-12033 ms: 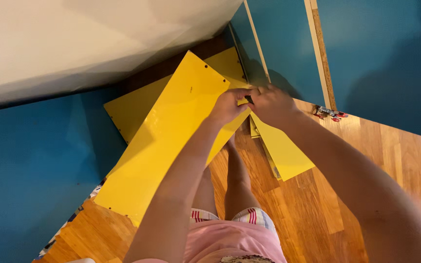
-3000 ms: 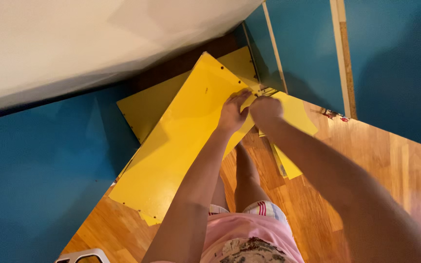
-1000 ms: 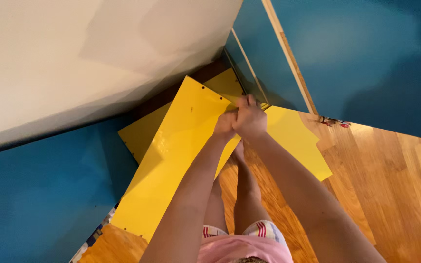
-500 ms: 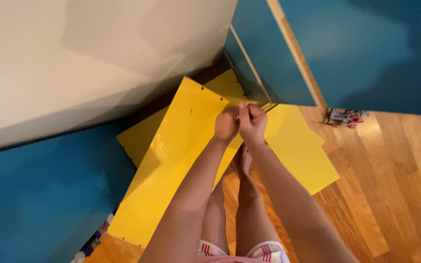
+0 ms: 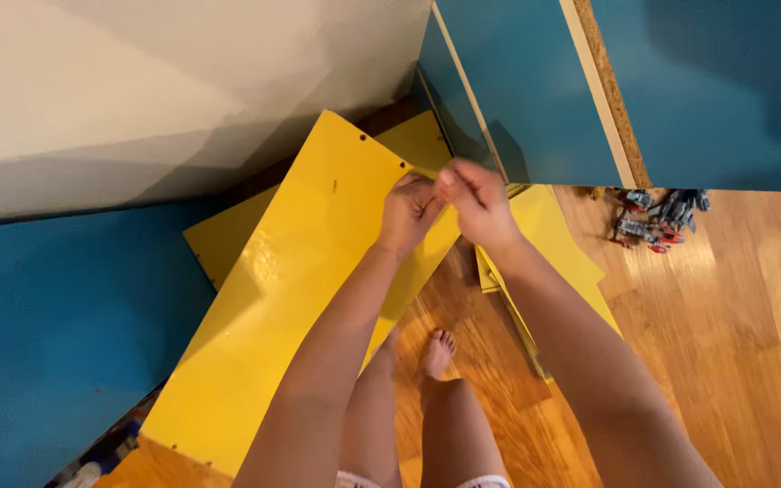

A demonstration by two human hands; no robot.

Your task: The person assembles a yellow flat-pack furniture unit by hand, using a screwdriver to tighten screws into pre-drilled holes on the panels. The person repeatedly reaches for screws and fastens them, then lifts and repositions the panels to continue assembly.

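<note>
A long yellow panel (image 5: 291, 298) leans tilted from the floor up toward the wall corner, with small holes near its top edge. My left hand (image 5: 407, 212) is closed on that panel's upper right corner. Right beside it, touching it, my right hand (image 5: 474, 203) has its fingers pinched together and is blurred; whatever sits between the fingertips is hidden. A second yellow panel (image 5: 558, 258) lies under my right forearm, and a third (image 5: 228, 239) shows behind the long one.
A tall blue board with a raw chipboard edge (image 5: 535, 99) stands at the upper right. A blue surface (image 5: 56, 325) fills the left, a pale wall (image 5: 155, 81) the top. Small metal and red hardware (image 5: 657, 221) lies on the wooden floor (image 5: 734, 361). My bare feet (image 5: 436, 348) stand below.
My view has swung, so the blue board and the hardware pile sit further left. My hands stay together at the long panel's top corner, the right one now blurred by motion.
</note>
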